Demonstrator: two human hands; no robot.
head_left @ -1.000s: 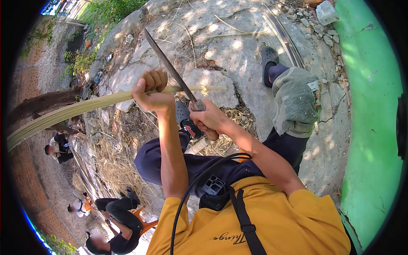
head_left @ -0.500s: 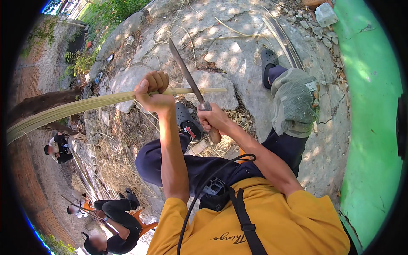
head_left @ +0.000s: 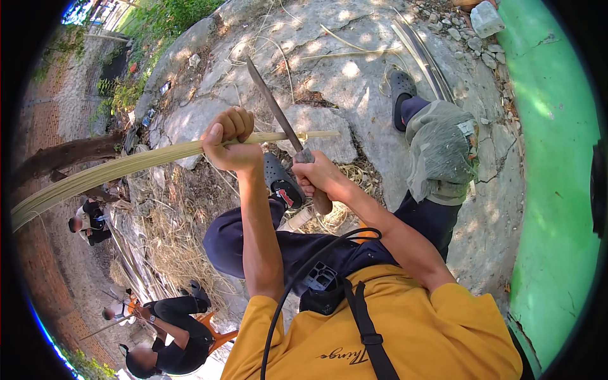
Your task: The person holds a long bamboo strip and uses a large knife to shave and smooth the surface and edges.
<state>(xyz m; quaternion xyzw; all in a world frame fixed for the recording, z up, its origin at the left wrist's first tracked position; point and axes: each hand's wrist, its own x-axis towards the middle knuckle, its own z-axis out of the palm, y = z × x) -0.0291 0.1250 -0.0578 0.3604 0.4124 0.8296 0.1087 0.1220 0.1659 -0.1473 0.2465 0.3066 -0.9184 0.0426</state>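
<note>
My left hand (head_left: 232, 144) is closed round a long pale split bamboo strip (head_left: 126, 166), which bends away to the left edge of the view. Its narrow end sticks out to the right of my fist. In my right hand (head_left: 320, 177) is the wooden handle of a long dark knife (head_left: 274, 104), its blade slanting up and to the left. The blade crosses the strip near its right end, at a pale raised spot; whether the edge is cutting in, I cannot make out. A grey-green cloth (head_left: 440, 149) wraps my right leg.
Under my feet lies cracked rock (head_left: 354, 69) with thin bamboo slivers. Longer split pieces (head_left: 423, 60) rest ahead to the right, beside a green wall (head_left: 548, 190). Dry shavings (head_left: 183, 234) cover the ground at left. A person in black (head_left: 180, 335) sits there on an orange chair.
The knife's tip has tilted slightly left, still across the strip. The strip's far left part has dropped a little. Both hands keep their grips.
</note>
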